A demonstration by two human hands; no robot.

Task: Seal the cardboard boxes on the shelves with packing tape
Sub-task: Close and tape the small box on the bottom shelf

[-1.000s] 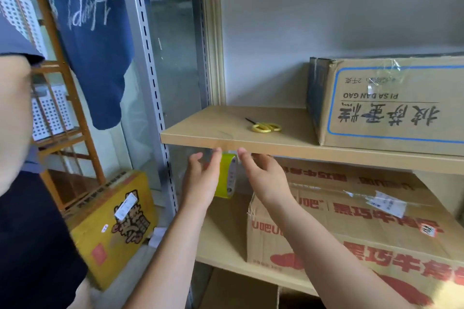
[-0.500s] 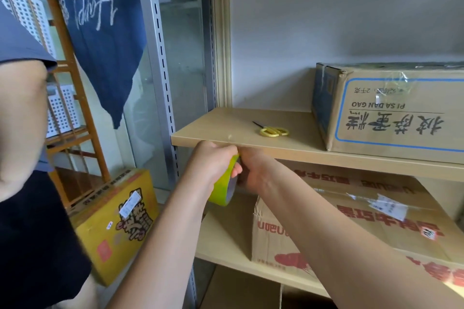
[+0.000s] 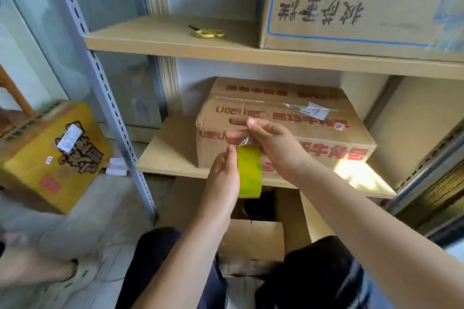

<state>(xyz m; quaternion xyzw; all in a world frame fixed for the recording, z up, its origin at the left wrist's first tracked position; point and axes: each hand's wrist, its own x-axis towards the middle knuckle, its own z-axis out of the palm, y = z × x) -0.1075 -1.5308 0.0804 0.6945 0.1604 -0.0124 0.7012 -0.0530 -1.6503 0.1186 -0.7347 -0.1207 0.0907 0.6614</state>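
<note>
A yellow-green roll of packing tape (image 3: 249, 172) is held upright in front of the lower shelf. My left hand (image 3: 223, 178) grips the roll from its left side. My right hand (image 3: 271, 144) pinches the clear tape end above the roll, close to the near left edge of a brown cardboard box with red print (image 3: 288, 123). That box lies on the lower shelf (image 3: 170, 150). A larger box with blue outline and black characters (image 3: 364, 5) stands on the upper shelf (image 3: 226, 51).
Yellow-handled scissors (image 3: 207, 32) lie on the upper shelf left of the big box. A yellow printed carton (image 3: 54, 155) sits on the floor at left, beside the grey slotted upright (image 3: 100, 83). An open brown box (image 3: 253, 241) stands under the lower shelf, near my knees.
My view has dropped from the upper shelf's edge to the lower shelf. Both hands came down with the roll, and my right hand now pulls the tape end up toward the red-print box.
</note>
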